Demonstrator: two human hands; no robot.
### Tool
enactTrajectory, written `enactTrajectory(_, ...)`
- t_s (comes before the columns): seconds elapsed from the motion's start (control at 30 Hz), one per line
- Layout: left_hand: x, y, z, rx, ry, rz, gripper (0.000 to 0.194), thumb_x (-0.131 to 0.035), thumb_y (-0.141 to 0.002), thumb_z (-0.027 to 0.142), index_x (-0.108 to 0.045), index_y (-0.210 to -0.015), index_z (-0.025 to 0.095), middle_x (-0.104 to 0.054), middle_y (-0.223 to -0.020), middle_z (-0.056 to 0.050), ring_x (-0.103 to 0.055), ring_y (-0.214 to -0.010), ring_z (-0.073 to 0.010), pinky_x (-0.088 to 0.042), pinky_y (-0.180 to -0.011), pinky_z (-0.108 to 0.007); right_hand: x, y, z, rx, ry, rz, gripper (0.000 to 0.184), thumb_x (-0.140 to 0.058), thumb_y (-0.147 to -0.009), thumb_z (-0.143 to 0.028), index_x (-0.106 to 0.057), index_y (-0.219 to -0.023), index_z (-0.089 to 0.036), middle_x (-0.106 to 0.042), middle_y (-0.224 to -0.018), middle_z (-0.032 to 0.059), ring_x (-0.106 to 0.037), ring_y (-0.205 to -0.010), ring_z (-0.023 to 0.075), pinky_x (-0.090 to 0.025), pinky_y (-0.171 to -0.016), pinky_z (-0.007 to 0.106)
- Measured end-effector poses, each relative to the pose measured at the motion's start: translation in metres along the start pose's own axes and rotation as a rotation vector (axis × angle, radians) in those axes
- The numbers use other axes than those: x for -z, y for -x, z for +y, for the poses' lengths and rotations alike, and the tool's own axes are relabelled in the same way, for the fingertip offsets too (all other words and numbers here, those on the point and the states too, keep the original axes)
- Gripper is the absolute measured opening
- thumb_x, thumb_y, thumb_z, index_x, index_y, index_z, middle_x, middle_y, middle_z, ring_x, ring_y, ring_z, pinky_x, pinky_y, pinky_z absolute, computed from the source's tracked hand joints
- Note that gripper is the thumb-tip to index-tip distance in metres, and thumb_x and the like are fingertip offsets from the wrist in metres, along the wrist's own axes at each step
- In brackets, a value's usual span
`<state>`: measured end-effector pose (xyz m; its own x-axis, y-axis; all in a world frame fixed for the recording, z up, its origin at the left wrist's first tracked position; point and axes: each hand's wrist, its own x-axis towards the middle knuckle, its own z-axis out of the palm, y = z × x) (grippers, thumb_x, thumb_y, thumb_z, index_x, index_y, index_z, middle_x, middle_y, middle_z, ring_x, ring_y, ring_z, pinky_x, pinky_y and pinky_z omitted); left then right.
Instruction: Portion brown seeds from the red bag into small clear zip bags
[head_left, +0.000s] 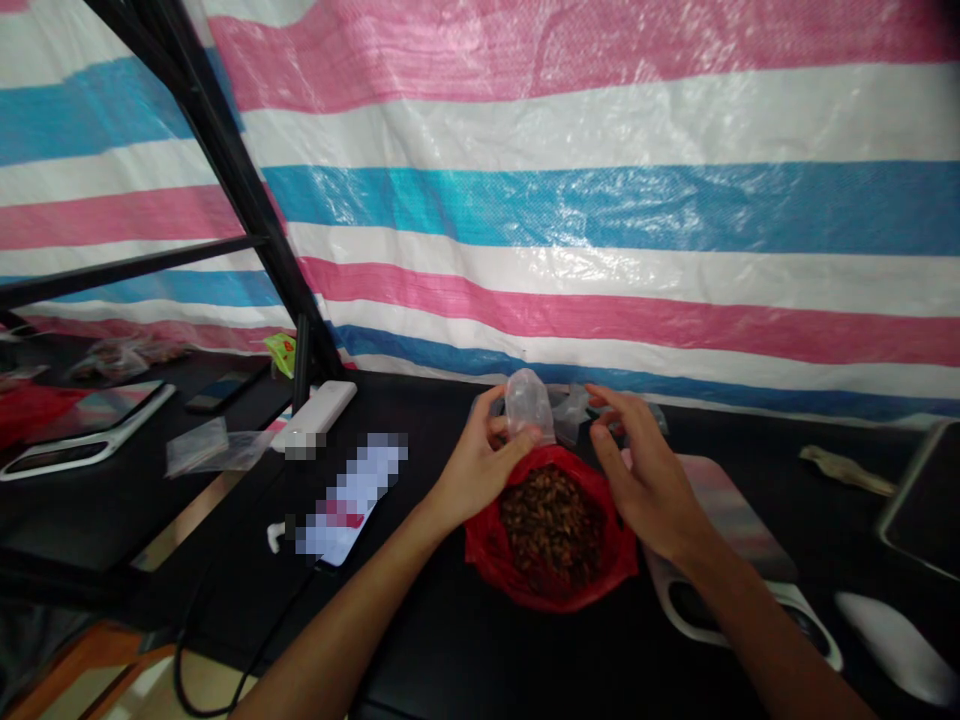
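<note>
Red bag (487, 552) is set open between the two hands, with lots of brown bits (555, 522) left inside. A clear bag (529, 402), which looks empty, is pinched by the left hand (484, 462); the right hand (643, 475) is held loosely wide. Crumpled plastic (571, 412) beside it is partly hidden and blurry.

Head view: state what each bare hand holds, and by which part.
The left hand holds a small, clear plastic bag by its lower part. Whether the right hand holds anything cannot be told.
</note>
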<state>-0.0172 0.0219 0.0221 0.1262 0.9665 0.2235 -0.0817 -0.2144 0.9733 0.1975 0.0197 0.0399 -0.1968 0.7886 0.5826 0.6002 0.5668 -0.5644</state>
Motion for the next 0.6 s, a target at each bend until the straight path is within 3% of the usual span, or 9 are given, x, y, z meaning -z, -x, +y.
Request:
enactTrajectory(0.1,0.007,-0.008,0.000,0.099,0.064,0.117,0.063,-0.067,-0.092,0.059,-0.050,-0.136,0.017,-0.075,-0.082,-0.005,-0.060,-0.059,-0.0120,-0.043,-0.058,-0.024,-0.001,0.000,0.005,-0.025,0.015,0.053,0.039,-0.043,-0.107,-0.040,-0.050,-0.144,-0.029,-0.061,-0.127,0.0081,-0.059,-0.111,0.0250,-0.046,-0.099,0.043)
enactTrajectory(0.23,0.017,-0.015,0.001,0.123,0.104,0.310,0.064,-0.071,-0.085,0.065,-0.056,-0.125,0.017,-0.073,-0.078,-0.002,-0.051,-0.052,-0.0088,-0.034,-0.049,-0.021,0.000,0.000,0.006,-0.050,0.037,0.077,0.035,-0.041,-0.108,-0.040,-0.054,-0.139,-0.029,-0.063,-0.124,0.0077,-0.061,-0.109,0.0249,-0.048,-0.099,0.043)
enactTrajectory(0.43,0.020,-0.016,-0.003,0.158,0.199,0.278,0.058,-0.065,-0.086,0.071,-0.060,-0.107,0.016,-0.070,-0.081,-0.004,-0.045,-0.052,-0.0079,-0.034,-0.045,-0.020,0.000,-0.001,0.009,-0.028,0.088,0.051,0.030,-0.040,-0.108,-0.040,-0.060,-0.128,-0.028,-0.066,-0.124,0.0081,-0.061,-0.120,0.0264,-0.046,-0.103,0.045)
enactTrajectory(0.6,0.024,-0.017,-0.008,0.057,-0.028,0.351,0.055,-0.059,-0.093,0.065,-0.059,-0.122,0.018,-0.064,-0.081,-0.001,-0.049,-0.058,-0.0103,-0.037,-0.052,-0.021,0.001,-0.001,0.011,-0.025,0.116,0.028,0.029,-0.039,-0.109,-0.039,-0.062,-0.123,-0.028,-0.068,-0.122,0.0075,-0.062,-0.118,0.0256,-0.046,-0.101,0.045)
